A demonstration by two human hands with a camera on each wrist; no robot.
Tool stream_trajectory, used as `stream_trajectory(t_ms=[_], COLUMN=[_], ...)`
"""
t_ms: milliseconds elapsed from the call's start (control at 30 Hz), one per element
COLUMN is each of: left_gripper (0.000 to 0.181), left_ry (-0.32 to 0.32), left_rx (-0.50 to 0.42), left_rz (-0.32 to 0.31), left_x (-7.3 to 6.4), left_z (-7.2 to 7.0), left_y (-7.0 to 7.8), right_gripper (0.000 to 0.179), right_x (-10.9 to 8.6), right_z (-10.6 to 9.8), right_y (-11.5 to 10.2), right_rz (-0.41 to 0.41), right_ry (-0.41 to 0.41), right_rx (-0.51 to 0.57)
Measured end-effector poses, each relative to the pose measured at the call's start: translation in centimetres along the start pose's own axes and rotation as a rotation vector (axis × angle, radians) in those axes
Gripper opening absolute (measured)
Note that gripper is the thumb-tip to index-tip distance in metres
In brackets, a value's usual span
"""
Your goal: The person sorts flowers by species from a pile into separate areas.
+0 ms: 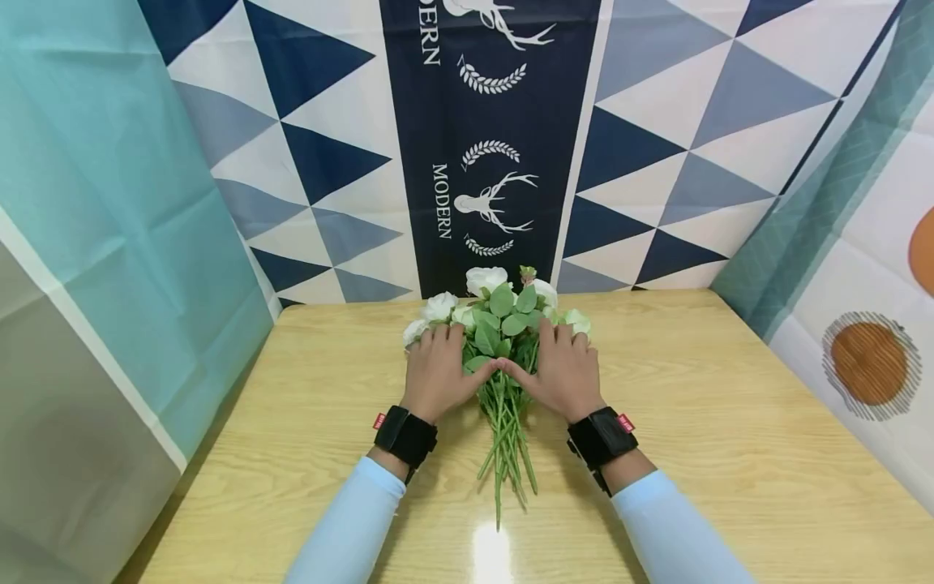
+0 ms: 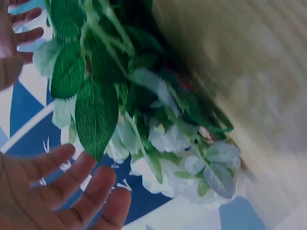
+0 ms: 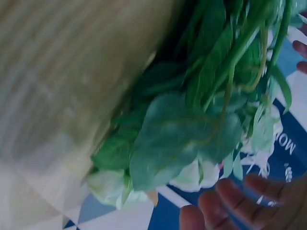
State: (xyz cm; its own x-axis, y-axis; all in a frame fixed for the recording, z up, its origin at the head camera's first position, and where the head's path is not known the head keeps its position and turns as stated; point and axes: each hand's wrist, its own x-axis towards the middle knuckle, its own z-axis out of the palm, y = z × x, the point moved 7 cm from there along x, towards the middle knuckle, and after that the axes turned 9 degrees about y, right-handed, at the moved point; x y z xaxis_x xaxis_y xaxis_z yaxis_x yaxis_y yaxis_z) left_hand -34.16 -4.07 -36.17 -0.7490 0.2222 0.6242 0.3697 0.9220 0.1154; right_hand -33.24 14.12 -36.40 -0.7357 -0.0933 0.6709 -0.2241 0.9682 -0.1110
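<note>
Bouquet (image 1: 511,324) lies on the table (image 1: 328,405): white blooms (image 1: 486,280) nearest the patterned cloth (image 1: 496,162), broad green leaves (image 1: 501,300), thin splayed stems (image 1: 503,446). Left hand (image 1: 441,369) and right hand (image 1: 565,369) flank it, fingers loosely extended, thumb tips close together above the greenery; finger contact unclear.

We saw a pale yellow wood-grain tabletop (image 1: 693,422) with a bright white reflection (image 1: 491,556) near its front edge. Behind it we had a navy, grey-blue and white triangle-patterned cloth (image 1: 649,150) with a dark central band (image 1: 503,113) of white stag heads, and at our left hung a turquoise-and-grey fabric sheet (image 1: 109,203). At our right we noticed a white cloth (image 1: 839,300) bearing orange-brown discs.
</note>
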Motion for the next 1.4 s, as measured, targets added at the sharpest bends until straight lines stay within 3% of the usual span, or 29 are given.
stream_trajectory(t_ms=[167, 300, 400, 533, 667, 767, 933, 1100, 1267, 1400], left_gripper=[0.081, 0.076, 0.074, 0.072, 0.069, 0.067, 0.064, 0.067, 0.067, 0.055], left_ry=[0.020, -0.013, -0.105, -0.257, -0.423, -0.548, -0.661, -0.715, -0.735, -0.744], left_rx=[-0.041, -0.082, -0.114, -0.236, -0.453, -0.674, -0.982, -1.132, -1.199, -1.248], left_rz=[-0.088, -0.179, -0.228, -0.290, -0.352, -0.431, -0.593, -0.716, -0.795, -0.846], left_x=[-1.0, -2.0, -2.9, -3.8, -4.2, -4.5, -4.9, -5.1, -5.3, -5.6], left_z=[-0.1, 0.3, 1.2, 2.7, 4.1, 5.0, 5.8, 6.7, 7.6, 8.2], left_y=[-0.1, -0.4, -0.7, -1.2, -1.3, -1.1, -0.7, -0.5, -0.6, -0.6], right_gripper=[0.093, 0.083, 0.080, 0.078, 0.075, 0.072, 0.069, 0.063, 0.046, 0.048], right_x=[-1.0, -2.0, -2.7, -3.3, -3.8, -4.0, -4.5, -5.1, -5.6, -6.2], right_z=[-0.2, 0.2, 0.8, 1.6, 2.6, 3.2, 4.1, 4.8, 5.3, 6.1], right_y=[-0.1, -0.1, -0.1, -0.1, 0.0, 0.0, -0.2, -0.3, -0.9, -1.1], right_rz=[0.114, 0.212, 0.256, 0.306, 0.345, 0.365, 0.438, 0.557, 0.678, 0.784], right_ry=[0.022, -0.069, -0.187, -0.326, -0.415, -0.468, -0.545, -0.581, -0.564, -0.594], right_rx=[-0.004, -0.011, -0.002, 0.060, 0.194, 0.329, 0.551, 0.702, 0.835, 0.928])
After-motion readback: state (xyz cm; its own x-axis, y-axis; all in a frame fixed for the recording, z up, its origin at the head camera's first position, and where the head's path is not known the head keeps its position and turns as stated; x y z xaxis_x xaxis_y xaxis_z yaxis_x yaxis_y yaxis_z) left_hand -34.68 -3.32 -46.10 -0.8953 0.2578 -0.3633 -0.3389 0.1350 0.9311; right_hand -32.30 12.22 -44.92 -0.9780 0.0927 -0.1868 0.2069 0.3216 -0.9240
